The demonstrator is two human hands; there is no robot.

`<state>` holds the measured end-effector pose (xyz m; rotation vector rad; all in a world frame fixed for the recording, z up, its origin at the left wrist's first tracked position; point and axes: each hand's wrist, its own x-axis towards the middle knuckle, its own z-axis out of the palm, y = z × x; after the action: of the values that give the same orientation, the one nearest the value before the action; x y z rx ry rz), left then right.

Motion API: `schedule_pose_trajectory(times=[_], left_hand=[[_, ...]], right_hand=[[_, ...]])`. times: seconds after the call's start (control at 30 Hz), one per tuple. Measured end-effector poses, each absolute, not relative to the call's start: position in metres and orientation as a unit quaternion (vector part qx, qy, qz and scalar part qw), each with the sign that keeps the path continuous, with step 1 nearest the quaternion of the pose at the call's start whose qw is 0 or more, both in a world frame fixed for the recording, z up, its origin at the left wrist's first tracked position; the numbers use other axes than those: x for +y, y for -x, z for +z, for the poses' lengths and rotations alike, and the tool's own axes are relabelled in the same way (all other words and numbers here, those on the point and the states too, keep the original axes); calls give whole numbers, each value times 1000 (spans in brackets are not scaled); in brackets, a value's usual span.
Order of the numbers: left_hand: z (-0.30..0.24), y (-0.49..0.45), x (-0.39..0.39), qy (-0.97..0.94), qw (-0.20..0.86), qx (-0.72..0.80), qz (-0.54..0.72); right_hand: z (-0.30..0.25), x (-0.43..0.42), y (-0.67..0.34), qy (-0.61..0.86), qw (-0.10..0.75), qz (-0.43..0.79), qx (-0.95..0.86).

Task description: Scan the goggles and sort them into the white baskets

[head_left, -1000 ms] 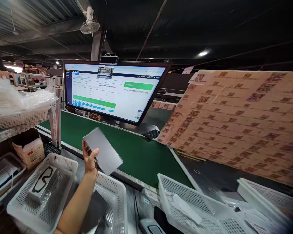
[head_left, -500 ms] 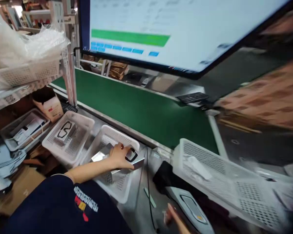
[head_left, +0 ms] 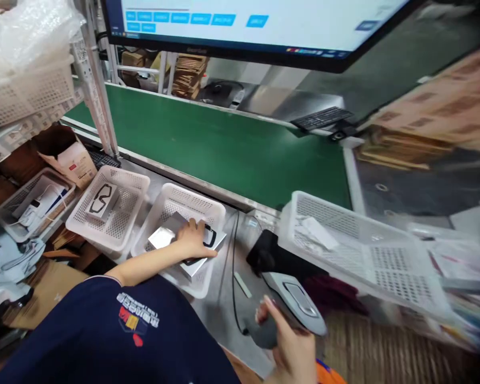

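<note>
Warehouse packing stn, steel bench (head_left: 220, 309) w/ green conveyor belt (head_left: 224, 149) running behind it, big monitor (head_left: 256, 26) above showing blue buttons. Keyboard (head_left: 322, 117) at far end of belt, stacked cardboard beyond.

Left hand (head_left: 192, 240) reaching into middle white basket (head_left: 176, 205), fingers curled down over a flat white box (head_left: 202, 256) w/ black goggle-shaped outline printed on top; box lies tilted across basket's near-right corner, one edge poking over the rim. Silvery flat pack (head_left: 162, 237) just beside hand in same basket.

Right hand (head_left: 292, 346) low at btm of frame, wrapped around grey handheld scanner (head_left: 292, 301), thumb on its side, scanner head pointing up-right; black cable (head_left: 234, 277) trailing across bench twd it.

Second white basket (head_left: 132, 178) to the left holds another box (head_left: 101, 200) w/ same goggle print. Larger white basket (head_left: 368, 250) on right, w/ white paper slips inside. Open carton (head_left: 74, 160) and tray w/ papers (head_left: 32, 200) on lower left shelf; clear plastic bags (head_left: 28, 26) piled in basket up top left. Dark navy shirt (head_left: 116, 336) w/ small red-yellow logo fills btm left.
</note>
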<state>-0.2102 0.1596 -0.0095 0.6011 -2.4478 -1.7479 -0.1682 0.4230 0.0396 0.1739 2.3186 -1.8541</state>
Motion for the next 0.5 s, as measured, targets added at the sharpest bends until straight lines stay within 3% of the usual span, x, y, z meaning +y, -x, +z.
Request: schedule_pose_trajectory(times=[0.3,0.5], left_hand=[[-19,240,138,-213,7,-872,-441],[-48,187,87,2,-17,-850,-526]], right_hand=[[29,420,165,-84,93,-634,763],[16,432,154,-110,71,-646,752]])
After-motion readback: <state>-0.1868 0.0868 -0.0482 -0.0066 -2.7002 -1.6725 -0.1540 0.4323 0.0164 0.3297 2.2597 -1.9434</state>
